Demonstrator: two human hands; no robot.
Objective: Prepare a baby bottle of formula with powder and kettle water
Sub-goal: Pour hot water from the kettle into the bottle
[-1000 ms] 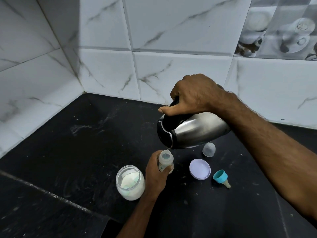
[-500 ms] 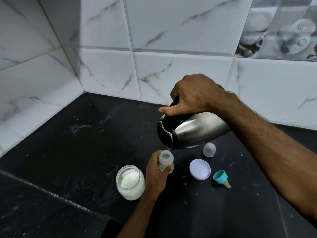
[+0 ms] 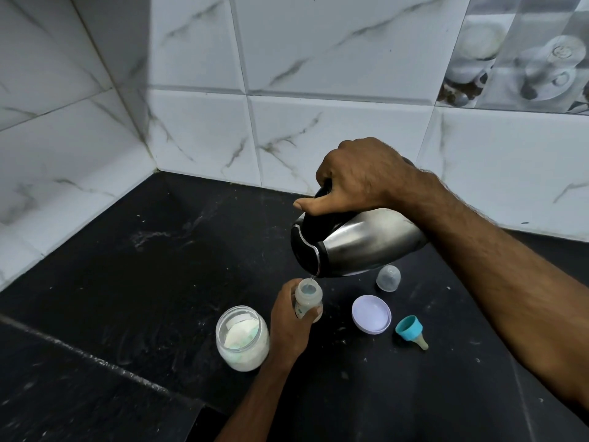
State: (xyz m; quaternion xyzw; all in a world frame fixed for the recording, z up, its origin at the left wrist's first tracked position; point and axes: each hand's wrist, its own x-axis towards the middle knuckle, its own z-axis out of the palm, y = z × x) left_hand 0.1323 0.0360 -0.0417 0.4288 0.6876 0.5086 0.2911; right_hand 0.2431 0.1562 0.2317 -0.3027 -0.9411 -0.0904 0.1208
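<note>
A: Pouring is the step now, I think. In the head view, the right hand (image 3: 363, 177) has its fingers wrapped around the handle of the steel kettle (image 3: 357, 242), which is tilted far over, spout down. The spout is just above the open mouth of the baby bottle (image 3: 307, 299).

B: And the bottle, where is it?

A: It stands near the middle of the counter (image 3: 159, 250), well away from the tiled back edge. The left hand (image 3: 288, 323) grips it around the body, fingers curled. Just beside that hand, toward the front edge, is the open powder jar (image 3: 242, 338).

B: What could go wrong?

A: The bottle mouth is narrow. If the kettle tips a little more, the water may miss and run over the left fingers; if it is hot, this can burn. Also it may overfill, because the level is hard to see from here.

B: And the other parts?

A: The jar lid (image 3: 371, 314), the teal nipple ring (image 3: 409, 328) and the clear cap (image 3: 388, 278) lie to the right, apart from the bottle.
</note>
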